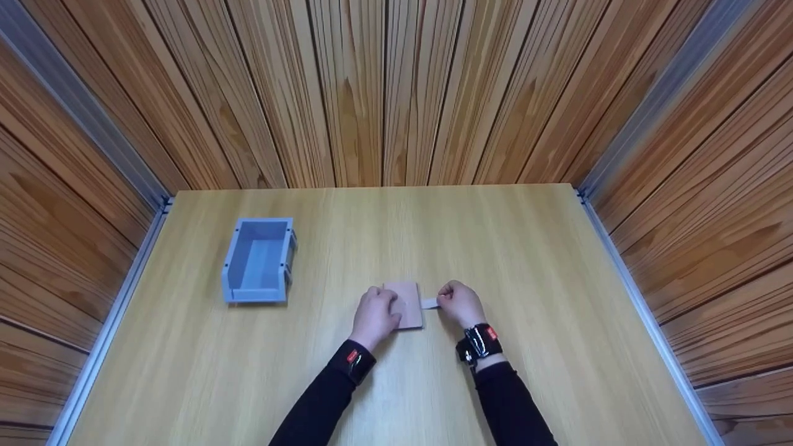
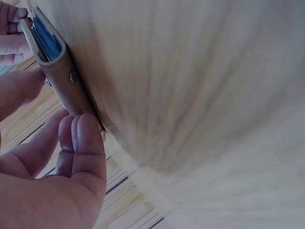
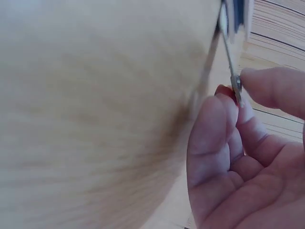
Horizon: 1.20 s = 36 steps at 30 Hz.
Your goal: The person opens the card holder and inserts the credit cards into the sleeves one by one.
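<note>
A small pink card wallet (image 1: 409,310) lies on the table in the middle of the head view. My left hand (image 1: 374,317) grips its left side, thumb on the cover. In the left wrist view the wallet's spine (image 2: 71,90) has round metal studs, and blue inserts (image 2: 46,36) show between the covers. A narrow strap (image 1: 429,303) sticks out from the right side of the wallet. Its free end is pinched between thumb and fingers of my right hand (image 1: 461,303). Seen from the right wrist, the strap (image 3: 229,52) carries a metal snap (image 3: 238,82) near the thumb tip.
A blue open-fronted plastic bin (image 1: 257,291) stands to the left on the wooden table (image 1: 526,248). Wood-plank walls (image 1: 372,93) enclose the table at the back and both sides, with grey metal rails (image 1: 644,310) along the side edges.
</note>
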Each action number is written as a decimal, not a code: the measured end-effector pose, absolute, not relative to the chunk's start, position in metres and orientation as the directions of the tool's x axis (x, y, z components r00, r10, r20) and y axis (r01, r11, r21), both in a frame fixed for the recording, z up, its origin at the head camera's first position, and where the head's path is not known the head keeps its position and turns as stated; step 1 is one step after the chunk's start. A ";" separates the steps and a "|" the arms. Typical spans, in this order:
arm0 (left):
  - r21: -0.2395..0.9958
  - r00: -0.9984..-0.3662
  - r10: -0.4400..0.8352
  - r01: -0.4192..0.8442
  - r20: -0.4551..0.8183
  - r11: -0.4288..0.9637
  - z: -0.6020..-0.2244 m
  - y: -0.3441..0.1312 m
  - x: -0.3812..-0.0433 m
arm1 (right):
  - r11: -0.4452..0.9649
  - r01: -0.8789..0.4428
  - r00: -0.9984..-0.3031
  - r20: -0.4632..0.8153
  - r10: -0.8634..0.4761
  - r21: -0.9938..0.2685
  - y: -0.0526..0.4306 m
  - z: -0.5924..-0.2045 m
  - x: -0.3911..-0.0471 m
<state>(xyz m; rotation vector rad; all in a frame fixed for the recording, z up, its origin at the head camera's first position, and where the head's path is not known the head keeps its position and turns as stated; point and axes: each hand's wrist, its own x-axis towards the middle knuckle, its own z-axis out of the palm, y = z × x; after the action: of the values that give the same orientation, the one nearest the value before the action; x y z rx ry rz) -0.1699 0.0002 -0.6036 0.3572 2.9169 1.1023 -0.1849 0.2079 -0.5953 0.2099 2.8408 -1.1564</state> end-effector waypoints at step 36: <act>0.638 -0.953 0.238 0.303 0.188 0.708 -0.609 -0.003 -0.170 | 0.781 -0.166 -0.984 0.151 -0.093 -0.602 0.146 -0.598 -0.189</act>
<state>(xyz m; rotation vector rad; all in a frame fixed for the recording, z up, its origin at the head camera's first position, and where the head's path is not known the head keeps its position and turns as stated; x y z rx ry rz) -0.1702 -0.0033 -0.6089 0.4745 2.9877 1.1423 -0.1887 0.1464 -0.5977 -0.2242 3.0706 -1.0551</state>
